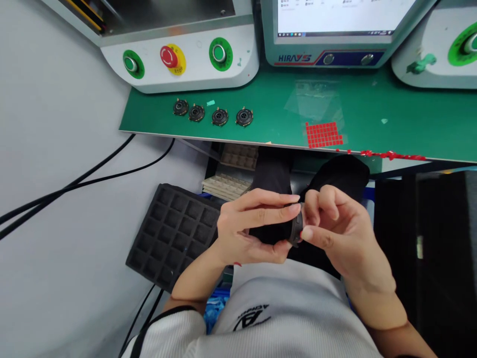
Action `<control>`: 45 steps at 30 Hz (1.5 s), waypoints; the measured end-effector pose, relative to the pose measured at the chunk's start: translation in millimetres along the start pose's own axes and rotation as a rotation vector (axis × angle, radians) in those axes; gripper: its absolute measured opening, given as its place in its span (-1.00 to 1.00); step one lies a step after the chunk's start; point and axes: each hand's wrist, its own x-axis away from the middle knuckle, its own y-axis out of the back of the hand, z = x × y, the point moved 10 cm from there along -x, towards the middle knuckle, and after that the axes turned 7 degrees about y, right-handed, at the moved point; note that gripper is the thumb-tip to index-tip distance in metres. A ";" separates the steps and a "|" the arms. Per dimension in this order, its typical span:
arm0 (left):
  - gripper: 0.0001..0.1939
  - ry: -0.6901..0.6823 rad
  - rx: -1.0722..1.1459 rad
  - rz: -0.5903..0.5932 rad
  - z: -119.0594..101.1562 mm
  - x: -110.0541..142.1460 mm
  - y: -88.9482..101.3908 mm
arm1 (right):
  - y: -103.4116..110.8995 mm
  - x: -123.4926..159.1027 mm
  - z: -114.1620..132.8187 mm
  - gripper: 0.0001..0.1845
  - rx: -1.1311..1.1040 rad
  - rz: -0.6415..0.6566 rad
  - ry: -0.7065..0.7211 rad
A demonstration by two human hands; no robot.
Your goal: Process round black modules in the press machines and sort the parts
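My left hand (pixel 249 228) and my right hand (pixel 335 228) meet over my lap, below the bench edge. Together they pinch a small dark round part (pixel 296 229), seen edge-on between the fingertips. The left fingers stretch across its top and the left thumb presses from below. The right thumb and curled fingers grip its right side. Several matching round black parts (pixel 219 117) lie in a row on the green bench mat (pixel 261 104), far from both hands.
A black compartment tray (pixel 171 233) leans at my left knee, with beige trays (pixel 231 174) stacked behind it. A sheet of red square stickers (pixel 323 134) lies on the mat. A machine with green buttons and a red stop button (pixel 169 56) stands behind. Black cables (pixel 74 184) run left.
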 end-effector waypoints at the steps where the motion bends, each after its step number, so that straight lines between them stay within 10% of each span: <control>1: -0.42 0.028 0.051 0.004 4.4 0.0 -0.6 | -0.1 -2.3 -4.2 -0.53 -0.034 0.002 -0.026; 10: -0.66 0.817 0.960 0.076 68.2 20.7 -40.9 | 27.0 -4.7 12.5 -0.78 -0.036 -0.195 0.168; 14: -0.73 0.937 1.036 0.122 67.5 31.5 -57.2 | 39.2 3.1 22.6 -0.82 0.069 -0.253 0.287; 25: -0.83 0.568 0.550 0.033 41.5 21.5 -45.8 | 23.6 34.5 42.6 -0.81 0.553 -0.309 0.658; 38: -0.78 0.399 0.202 0.055 20.4 13.6 -43.0 | 2.6 24.9 5.7 -0.67 0.407 -0.098 0.304; 45: -0.76 0.231 0.015 0.081 4.7 8.1 -43.1 | -4.0 18.9 7.5 -0.73 0.251 -0.083 0.347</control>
